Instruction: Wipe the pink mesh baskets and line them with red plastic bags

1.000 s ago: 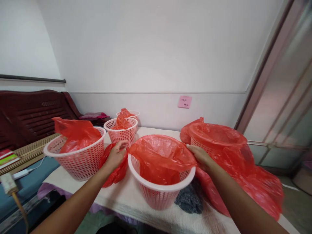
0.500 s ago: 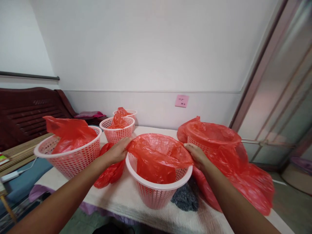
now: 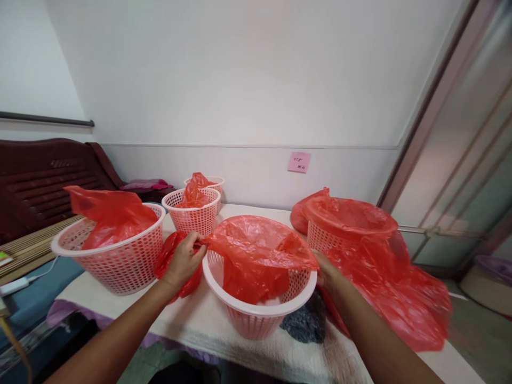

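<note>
Red bag (image 3: 256, 277) now pinched in L grip (image 3: 183, 261) at pink basket (image 3: 253, 325) rim; R grip (image 3: 326, 272) gone under bag edge, can't tell hold.

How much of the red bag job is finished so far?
Looks done: the right basket, its red bag opened over the rim. In hand: the front basket, with the left hand and right hand on its bag. Left: the left basket and two back baskets, bags bunched inside, not spread over their rims.
</note>
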A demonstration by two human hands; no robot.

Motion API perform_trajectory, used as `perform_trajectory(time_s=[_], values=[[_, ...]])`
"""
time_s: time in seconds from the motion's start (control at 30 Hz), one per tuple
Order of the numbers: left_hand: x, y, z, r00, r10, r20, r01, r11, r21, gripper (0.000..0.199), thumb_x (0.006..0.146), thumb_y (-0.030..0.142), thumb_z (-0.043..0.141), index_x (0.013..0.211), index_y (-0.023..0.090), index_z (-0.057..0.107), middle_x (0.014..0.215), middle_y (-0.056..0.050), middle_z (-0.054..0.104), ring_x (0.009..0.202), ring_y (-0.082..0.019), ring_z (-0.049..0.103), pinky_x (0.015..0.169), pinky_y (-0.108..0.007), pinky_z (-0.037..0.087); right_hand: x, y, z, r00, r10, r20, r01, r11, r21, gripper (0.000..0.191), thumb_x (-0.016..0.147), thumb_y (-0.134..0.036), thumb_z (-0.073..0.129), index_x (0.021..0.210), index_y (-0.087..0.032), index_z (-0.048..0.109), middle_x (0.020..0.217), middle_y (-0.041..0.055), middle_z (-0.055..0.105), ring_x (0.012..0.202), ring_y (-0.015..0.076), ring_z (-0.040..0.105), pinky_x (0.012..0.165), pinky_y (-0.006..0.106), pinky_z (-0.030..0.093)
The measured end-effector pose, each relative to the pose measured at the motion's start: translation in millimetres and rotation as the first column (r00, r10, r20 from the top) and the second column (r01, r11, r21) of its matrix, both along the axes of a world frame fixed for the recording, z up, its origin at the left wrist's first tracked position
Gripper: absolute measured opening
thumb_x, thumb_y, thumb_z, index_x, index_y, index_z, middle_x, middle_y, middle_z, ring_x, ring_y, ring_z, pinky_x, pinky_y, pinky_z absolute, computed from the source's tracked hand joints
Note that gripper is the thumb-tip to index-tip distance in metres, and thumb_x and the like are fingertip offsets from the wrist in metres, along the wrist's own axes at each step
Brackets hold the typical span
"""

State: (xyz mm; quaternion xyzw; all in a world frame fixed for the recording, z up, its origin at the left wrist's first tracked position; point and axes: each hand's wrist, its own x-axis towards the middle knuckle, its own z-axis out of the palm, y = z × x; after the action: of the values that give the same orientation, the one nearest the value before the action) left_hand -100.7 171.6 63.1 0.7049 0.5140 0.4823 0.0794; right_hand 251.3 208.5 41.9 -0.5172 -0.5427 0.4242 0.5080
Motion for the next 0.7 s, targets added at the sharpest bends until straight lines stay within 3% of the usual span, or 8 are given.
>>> perform_trajectory(time_s=[0.07,0.17,0.3,0.5,0.6,0.7], values=[[-3,-6,-2.9,1.000,-0.014,-0.018,0.014,1.000,0.004,0.009,0.086,0.028,0.049,0.088,0.022,0.057,0.086,-0.002,0.061,0.082,-0.019,0.059,0.076,-0.030,0.045,6,-4,-3.2,1.000,-0.002,0.015,0.002,1.000,-0.008,0.021,0.073,-0.038,0.060,0.078,-0.019,0.070,0.083,0.0106,0.075,0.077,0.0266,0.070,0.064,0.037,0.057],[-7,-18,-0.7,0.992,-0.067,-0.109,0.069,0.998,0.009,0.014,0.088,0.025,0.047,0.094,0.022,0.059,0.091,-0.004,0.062,0.088,-0.020,0.059,0.081,-0.032,0.045,19,-10,-2.0,0.985,-0.144,0.094,0.141,0.989,0.039,0.018,0.070,-0.034,0.061,0.077,-0.018,0.065,0.076,0.0100,0.072,0.069,0.0255,0.066,0.064,0.040,0.054],[-8,-31,5.6,0.966,-0.103,-0.239,0.118,0.992,0.050,0.017,0.089,0.020,0.047,0.102,0.020,0.058,0.104,-0.008,0.061,0.102,-0.022,0.056,0.092,-0.036,0.043,31,-36,7.3,0.943,-0.286,0.170,0.243,0.941,0.235,0.023,0.075,-0.036,0.057,0.092,-0.020,0.062,0.093,0.0076,0.068,0.089,0.0247,0.062,0.085,0.042,0.048],[-7,-46,11.8,0.901,-0.148,-0.408,0.182,0.982,0.045,0.046,0.084,0.014,0.050,0.130,0.021,0.046,0.133,-0.012,0.052,0.126,-0.025,0.046,0.108,-0.043,0.033,27,-85,11.1,0.866,-0.234,0.442,-0.018,0.868,0.496,0.024,0.086,-0.032,0.051,0.106,-0.023,0.060,0.107,0.0079,0.061,0.100,0.0228,0.058,0.085,0.037,0.047],[-3,-54,21.4,0.856,-0.210,-0.473,0.236,0.972,-0.005,0.058,0.080,0.015,0.056,0.135,0.024,0.040,0.131,-0.011,0.054,0.122,-0.025,0.048,0.106,-0.042,0.035,29,-91,12.7,0.834,-0.226,0.503,-0.090,0.844,0.528,0.024,0.085,-0.031,0.054,0.107,-0.023,0.059,0.107,0.0082,0.060,0.103,0.0242,0.056,0.087,0.039,0.047],[2,-62,35.8,0.801,-0.271,-0.534,0.273,0.959,-0.078,0.047,0.079,0.016,0.057,0.125,0.025,0.049,0.119,-0.008,0.059,0.113,-0.025,0.053,0.100,-0.042,0.041,35,-89,18.0,0.814,-0.187,0.550,-0.135,0.859,0.493,0.025,0.087,-0.031,0.052,0.109,-0.023,0.059,0.104,0.0075,0.060,0.099,0.0241,0.057,0.086,0.040,0.048]])
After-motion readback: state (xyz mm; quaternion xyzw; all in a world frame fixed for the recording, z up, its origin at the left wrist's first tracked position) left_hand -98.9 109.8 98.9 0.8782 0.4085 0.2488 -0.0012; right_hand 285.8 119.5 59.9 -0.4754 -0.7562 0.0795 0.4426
